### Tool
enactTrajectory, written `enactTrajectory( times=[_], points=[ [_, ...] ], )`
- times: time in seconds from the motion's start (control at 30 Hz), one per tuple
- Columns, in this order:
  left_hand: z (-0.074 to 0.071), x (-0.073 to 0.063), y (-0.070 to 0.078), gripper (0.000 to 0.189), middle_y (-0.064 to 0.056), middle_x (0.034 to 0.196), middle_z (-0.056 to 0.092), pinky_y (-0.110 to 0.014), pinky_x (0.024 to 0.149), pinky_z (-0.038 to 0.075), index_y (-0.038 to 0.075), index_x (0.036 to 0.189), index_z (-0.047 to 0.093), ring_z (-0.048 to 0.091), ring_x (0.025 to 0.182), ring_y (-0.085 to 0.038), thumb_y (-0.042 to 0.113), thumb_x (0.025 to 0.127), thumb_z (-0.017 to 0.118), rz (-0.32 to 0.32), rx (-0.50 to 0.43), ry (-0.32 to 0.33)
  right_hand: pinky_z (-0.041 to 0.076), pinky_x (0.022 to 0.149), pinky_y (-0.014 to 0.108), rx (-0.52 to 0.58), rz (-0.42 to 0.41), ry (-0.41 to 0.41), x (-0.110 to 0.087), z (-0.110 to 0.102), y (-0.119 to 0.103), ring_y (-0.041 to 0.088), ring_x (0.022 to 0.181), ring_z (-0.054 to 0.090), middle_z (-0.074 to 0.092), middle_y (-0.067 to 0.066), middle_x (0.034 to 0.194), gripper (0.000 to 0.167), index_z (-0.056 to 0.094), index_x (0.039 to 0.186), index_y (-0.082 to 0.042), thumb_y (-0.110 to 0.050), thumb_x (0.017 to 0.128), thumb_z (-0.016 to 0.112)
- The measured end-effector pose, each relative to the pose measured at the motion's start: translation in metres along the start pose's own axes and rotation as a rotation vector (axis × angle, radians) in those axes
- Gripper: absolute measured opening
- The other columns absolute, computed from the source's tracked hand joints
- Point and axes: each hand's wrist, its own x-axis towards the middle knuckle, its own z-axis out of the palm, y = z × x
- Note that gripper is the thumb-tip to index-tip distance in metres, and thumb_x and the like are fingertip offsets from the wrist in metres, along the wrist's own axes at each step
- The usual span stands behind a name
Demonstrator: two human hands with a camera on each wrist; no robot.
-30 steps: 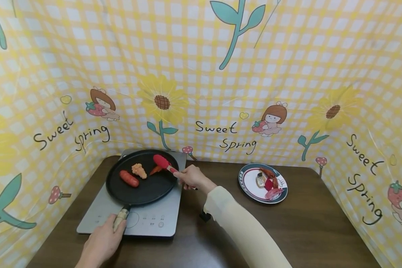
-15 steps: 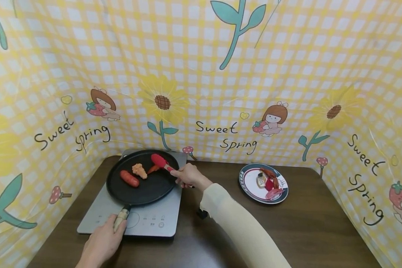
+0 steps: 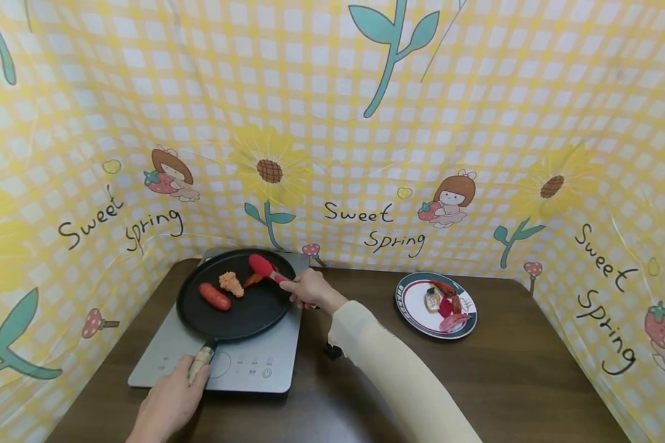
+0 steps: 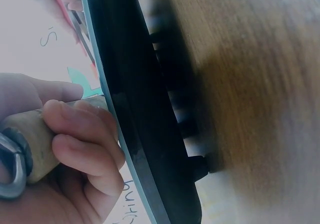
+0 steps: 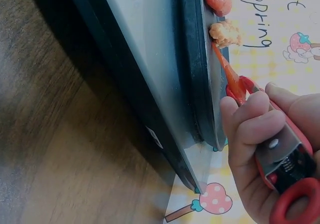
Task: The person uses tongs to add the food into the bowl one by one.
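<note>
1. Tongs [image 3: 262, 266]: metal with red tips, inside the pan area, toward the rear right. Tips close around an orange piece [image 5: 231, 74], its free end angled down toward the pan. Can't tell if it touches the pan surface.
2. Right hand [image 3: 310, 289]: fingers curled round the tongs, pinching them, just beyond the pan's right rim.
3. Pan [image 3: 244, 323]: black, round, low rim, on the cooktop. Contents, left to right: sausage [image 3: 214, 296], drumstick [image 3: 231, 284], then the orange piece in the tongs. Sausage and drumstick lie near each other in the left half; the orange piece is just beside the drumstick.
4. Left hand [image 3: 174, 394]: fingers wrapped round the pan's handle [image 3: 201, 363]; metal ring [image 4: 15, 169] at the handle's end.
5. Cooktop [image 3: 277, 369]: silver, flat, printed controls along the near edge, on the left of the table [image 3: 510, 369].
6. Plate [image 3: 412, 314]: white, dark patterned rim, on the table, well right of the pan. Holds a pink slice [image 3: 453, 322], a red lump, a reddish-brown piece and a small pale item, clustered on its right half.
7. Yellow checked cloth [image 3: 321, 123] hangs behind and at both sides.
</note>
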Motion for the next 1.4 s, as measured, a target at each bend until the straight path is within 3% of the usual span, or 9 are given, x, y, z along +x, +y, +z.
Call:
enactTrajectory(
  times=[0.2,0.53,0.77,1.0,1.4],
  points=[
    [0.003,-0.002,-0.001,0.063,-0.012,0.08,0.054,-0.043,0.057,0.039,-0.003,0.128,0.041,0.05,0.068,-0.026,0.052,0.097,0.039,0.003,-0.015,0.0,0.035,0.035,0.024,-0.061,0.025,0.005,0.003,0.002,0.003,0.013,0.036,0.047,0.058,0.004,0.048,0.045,0.071,0.071,-0.002,-0.043,0.089,0.063],
    [0.004,-0.003,0.001,0.064,-0.019,0.088,0.057,-0.045,0.058,0.041,-0.003,0.128,0.042,0.054,0.072,-0.028,0.053,0.097,0.04,0.015,-0.006,0.024,0.039,0.039,0.027,-0.154,-0.01,0.019,0.001,0.002,-0.004,0.024,0.046,0.056,0.059,0.009,0.052,0.051,0.07,0.076,0.001,-0.047,0.09,0.061],
    [0.003,-0.004,0.001,0.063,-0.019,0.087,0.057,-0.045,0.057,0.04,-0.003,0.128,0.042,0.053,0.071,-0.027,0.051,0.097,0.041,0.017,-0.008,0.029,0.04,0.04,0.027,-0.201,-0.036,0.059,0.001,0.0,-0.01,0.014,0.04,0.051,0.054,0.001,0.046,0.051,0.07,0.077,0.0,-0.048,0.089,0.061],
    [0.002,-0.004,0.002,0.06,-0.01,0.079,0.053,-0.041,0.055,0.038,-0.003,0.127,0.042,0.048,0.065,-0.025,0.05,0.097,0.041,0.008,-0.008,0.023,0.04,0.04,0.027,-0.256,-0.05,0.108,0.001,-0.001,-0.013,0.014,0.041,0.052,0.054,0.001,0.046,0.05,0.059,0.061,-0.01,-0.052,0.087,0.061],
    [0.0,-0.002,-0.001,0.064,-0.017,0.086,0.057,-0.042,0.057,0.04,-0.004,0.129,0.041,0.051,0.068,-0.025,0.051,0.097,0.04,0.005,-0.002,0.024,0.038,0.044,0.025,-0.305,-0.145,0.123,-0.006,-0.007,-0.018,0.013,0.043,0.053,0.055,0.0,0.049,0.05,0.054,0.059,-0.011,-0.051,0.088,0.061]
  ],
)
